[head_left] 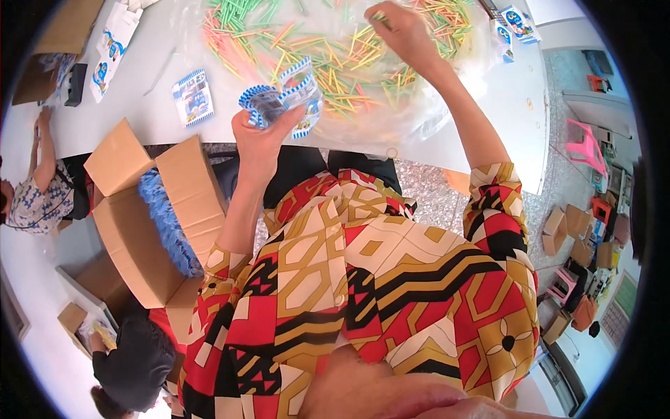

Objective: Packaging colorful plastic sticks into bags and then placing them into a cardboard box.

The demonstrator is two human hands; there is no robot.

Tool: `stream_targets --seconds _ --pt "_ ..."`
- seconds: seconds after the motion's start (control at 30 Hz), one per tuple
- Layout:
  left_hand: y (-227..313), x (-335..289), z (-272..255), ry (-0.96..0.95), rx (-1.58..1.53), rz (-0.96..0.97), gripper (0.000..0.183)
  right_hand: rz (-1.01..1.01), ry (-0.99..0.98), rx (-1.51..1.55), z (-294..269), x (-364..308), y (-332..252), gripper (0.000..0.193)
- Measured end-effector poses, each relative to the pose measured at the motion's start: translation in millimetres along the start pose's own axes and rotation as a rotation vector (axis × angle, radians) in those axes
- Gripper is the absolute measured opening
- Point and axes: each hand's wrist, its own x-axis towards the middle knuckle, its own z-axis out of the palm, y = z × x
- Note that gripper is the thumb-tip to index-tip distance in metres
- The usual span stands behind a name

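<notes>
My left hand is closed on a blue-and-white printed plastic packet near the table's front edge. The top of the packet gapes apart. Farther right, my right hand is raised over a loose spread of thin green, yellow, orange and pink sticks. Its fingers are pinched together around what look like a few short greenish sticks, mostly hidden by the fingers. The sticks lie on clear plastic sheeting on the white table. Left of my left hand, another printed packet lies flat.
An open cardboard box with blue packets stands at my left. A printed white carton and a black object sit on the far left tabletop. More packets lie far right. Two people are at the left.
</notes>
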Motion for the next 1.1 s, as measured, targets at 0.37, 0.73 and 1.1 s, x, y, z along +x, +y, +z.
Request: stream_targets --seconds 0.37,0.73,1.1 --pt "-3 10 10 -0.107 0.085 0.125 0.014 0.332 -0.343 0.331 -14 -7 -8 0.011" --pt "-22 38 14 -0.174 0.304 0.183 0.015 0.633 -0.5 0.94 -69 31 -105 0.008" --pt "-23 42 22 -0.205 0.32 0.292 0.014 -0.111 -0.547 1.294 -42 28 -85 0.01"
